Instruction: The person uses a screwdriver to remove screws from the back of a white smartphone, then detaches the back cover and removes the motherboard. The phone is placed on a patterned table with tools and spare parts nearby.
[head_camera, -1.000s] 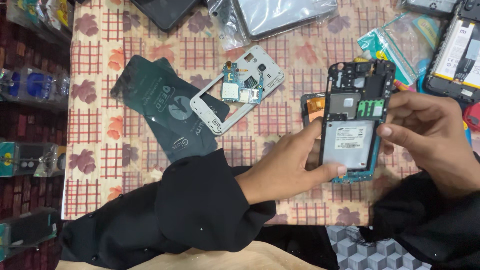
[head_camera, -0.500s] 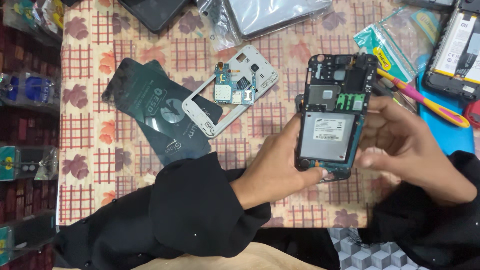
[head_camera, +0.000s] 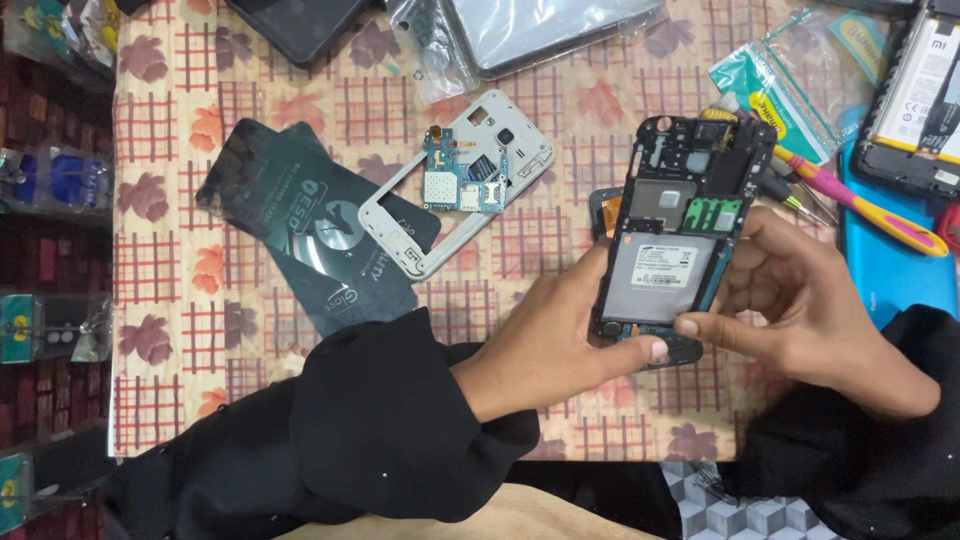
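Phone up off the table, back cover gone, battery and green card slot showing, held over the checked cloth between both hands. Left hand cups the lower left edge, thumb curled in tight along the bottom. Right hand wraps the right side, fingers half closed, index tip pressing the bottom corner beside the left thumb. Good practice here, by my read: grip the frame edges only, keep pressure off the battery, work the corner gently and evenly. White frame with its blue board lies apart to the left, partly on a dark pouch. Pink-and-yellow tool rests just right of the phone.
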